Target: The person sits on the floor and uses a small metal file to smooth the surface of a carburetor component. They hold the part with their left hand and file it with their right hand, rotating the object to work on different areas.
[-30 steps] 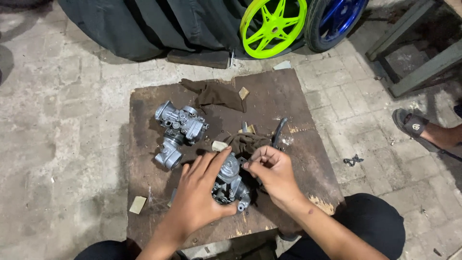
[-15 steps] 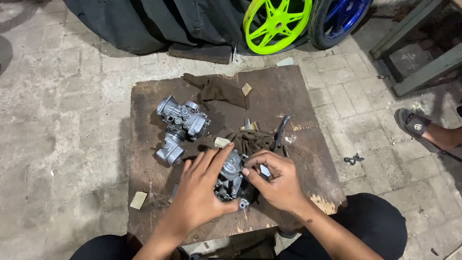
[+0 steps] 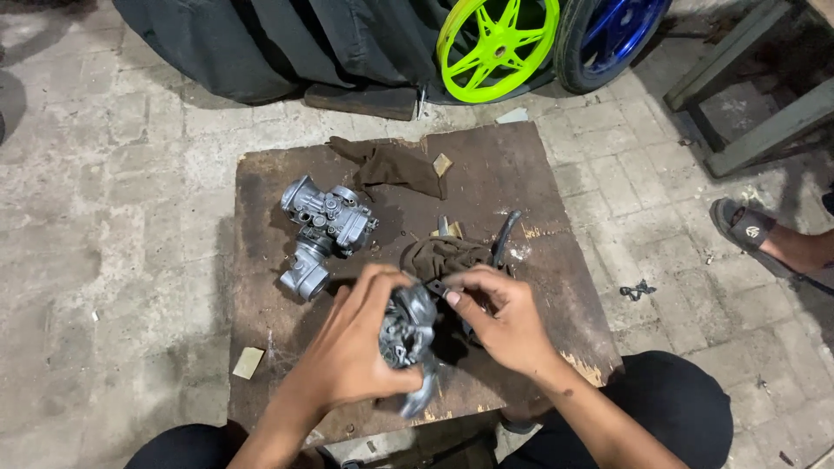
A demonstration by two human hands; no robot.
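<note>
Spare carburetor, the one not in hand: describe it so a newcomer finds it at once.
Start at the dark wooden board on the paved floor. Its upper left part holds a silver carburetor lying alone, just left of a brown rag. Unlike the similar metal body gripped between the left hand and right hand, no hand touches it.

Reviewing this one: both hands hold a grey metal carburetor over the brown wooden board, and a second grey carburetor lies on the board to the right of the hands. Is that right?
Not quite. The head view shows the second grey carburetor lying to the left of the hands, up the brown wooden board. The rest holds: the left hand and right hand hold a grey metal carburetor over the board.
</note>
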